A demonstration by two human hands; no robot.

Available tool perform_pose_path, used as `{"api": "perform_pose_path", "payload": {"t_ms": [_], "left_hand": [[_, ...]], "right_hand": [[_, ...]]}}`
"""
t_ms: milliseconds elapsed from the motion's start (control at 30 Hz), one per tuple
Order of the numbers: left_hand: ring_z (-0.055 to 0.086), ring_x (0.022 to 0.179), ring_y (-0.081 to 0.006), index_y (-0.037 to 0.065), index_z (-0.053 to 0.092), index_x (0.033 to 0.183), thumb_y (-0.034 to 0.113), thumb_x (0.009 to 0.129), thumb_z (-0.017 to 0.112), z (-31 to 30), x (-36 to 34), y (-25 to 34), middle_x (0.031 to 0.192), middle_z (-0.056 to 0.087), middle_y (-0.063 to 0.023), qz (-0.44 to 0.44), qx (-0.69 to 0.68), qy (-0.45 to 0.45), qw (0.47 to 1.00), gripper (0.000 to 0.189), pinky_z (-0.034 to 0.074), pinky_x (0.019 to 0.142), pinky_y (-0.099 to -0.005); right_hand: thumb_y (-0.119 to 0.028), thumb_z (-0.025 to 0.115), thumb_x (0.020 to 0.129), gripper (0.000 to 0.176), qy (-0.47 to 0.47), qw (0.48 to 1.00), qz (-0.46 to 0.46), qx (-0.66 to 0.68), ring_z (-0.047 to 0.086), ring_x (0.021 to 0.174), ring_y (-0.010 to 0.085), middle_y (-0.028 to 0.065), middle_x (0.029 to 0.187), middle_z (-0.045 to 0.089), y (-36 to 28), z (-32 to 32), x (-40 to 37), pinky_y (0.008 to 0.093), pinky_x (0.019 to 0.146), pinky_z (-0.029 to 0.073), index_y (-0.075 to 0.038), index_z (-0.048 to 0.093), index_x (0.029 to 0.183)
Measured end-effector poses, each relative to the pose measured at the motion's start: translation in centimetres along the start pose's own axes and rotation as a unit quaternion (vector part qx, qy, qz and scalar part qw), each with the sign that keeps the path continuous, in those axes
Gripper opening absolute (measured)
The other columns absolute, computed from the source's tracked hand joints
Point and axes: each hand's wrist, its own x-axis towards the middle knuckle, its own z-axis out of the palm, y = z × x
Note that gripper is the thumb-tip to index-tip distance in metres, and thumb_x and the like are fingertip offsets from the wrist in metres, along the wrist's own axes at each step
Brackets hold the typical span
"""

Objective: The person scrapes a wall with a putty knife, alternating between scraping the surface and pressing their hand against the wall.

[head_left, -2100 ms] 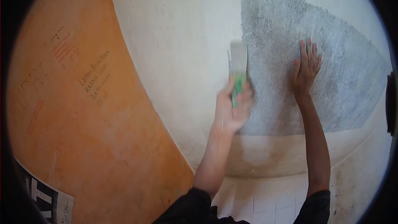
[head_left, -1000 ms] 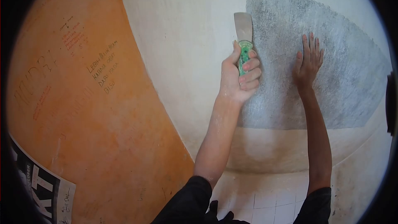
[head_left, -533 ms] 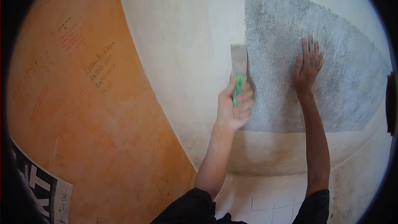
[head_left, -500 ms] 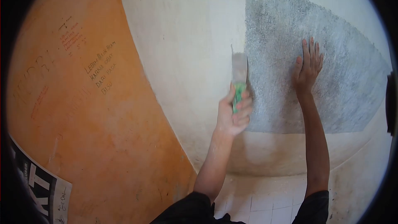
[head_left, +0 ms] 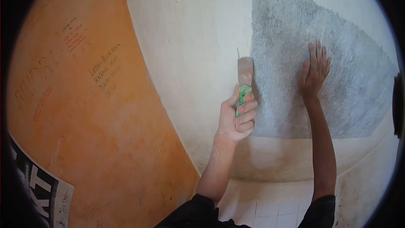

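My left hand is wrapped round the green handle of a putty knife, its broad metal blade pointing up. The blade lies against the white wall, right beside the left edge of a rough grey patch. A short dark mark shows on the wall just above the blade's left corner. On the grey patch rests my right hand, its palm to the surface and fingers stretched upward, holding nothing.
To the left is an orange wall with handwriting in black and red. A black-and-white poster hangs at its lower left. White tiles lie below the white wall. Something dark stands at the right edge.
The putty knife has shifted very slightly down in the view, and my left hand is less blurred. My right hand keeps its place on the grey patch. The whole view has tilted a little.
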Motion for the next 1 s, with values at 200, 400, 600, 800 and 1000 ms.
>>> {"api": "perform_pose_path", "payload": {"t_ms": [200,400,600,800,1000], "left_hand": [[0.03,0.038,-0.0083,0.005,0.051,0.09,0.044,0.102,0.035,-0.6,-0.2,-0.4,0.063,0.04,-0.0009,0.006,-0.012,0.005,1.0,0.043,0.018,0.029,-0.0216],[0.03,0.038,-0.0082,0.005,0.051,0.09,0.046,0.102,0.033,-0.8,-0.4,0.2,0.063,0.04,0.0,0.007,0.033,0.031,0.999,0.046,0.017,0.03,-0.0222],[0.031,0.038,-0.0086,0.007,0.051,0.089,0.047,0.102,0.034,0.0,0.2,1.0,0.064,0.042,-0.0003,-0.032,0.043,0.007,0.999,0.045,0.017,0.031,-0.0233],[0.03,0.038,-0.0085,0.007,0.049,0.091,0.046,0.102,0.035,-0.4,0.2,1.6,0.064,0.041,0.0001,-0.026,0.023,0.024,0.999,0.044,0.017,0.031,-0.0225],[0.03,0.038,-0.0081,0.006,0.05,0.089,0.044,0.102,0.035,-0.3,-0.5,0.4,0.062,0.04,0.0006,-0.023,0.016,0.024,0.999,0.043,0.018,0.03,-0.0218]], "right_hand": [[-0.028,0.038,0.099,0.044,0.004,1.0,0.0,-0.005,0.031,0.141,0.0273,0.0054,0.148,0.041,-0.2,0.0,0.1,0.0504,0.115,0.015,-0.017,0.046,0.141],[-0.028,0.039,0.099,0.044,-0.001,1.0,0.005,-0.006,0.031,0.141,0.0271,0.005,0.148,0.041,-0.3,0.1,-0.5,0.0506,0.115,0.015,-0.017,0.046,0.141],[-0.028,0.039,0.099,0.044,0.007,1.0,0.002,-0.008,0.031,0.141,0.0268,0.0047,0.149,0.041,0.0,0.3,0.4,0.0504,0.115,0.015,-0.017,0.045,0.141],[-0.027,0.039,0.099,0.045,0.01,1.0,0.004,-0.004,0.03,0.141,0.0265,0.0044,0.149,0.04,-0.3,0.3,-0.2,0.0506,0.115,0.014,-0.018,0.045,0.142],[-0.028,0.039,0.098,0.045,0.004,1.0,0.005,-0.008,0.03,0.141,0.0262,0.0038,0.149,0.04,-0.1,0.1,0.0,0.0508,0.116,0.014,-0.019,0.045,0.142]]}}
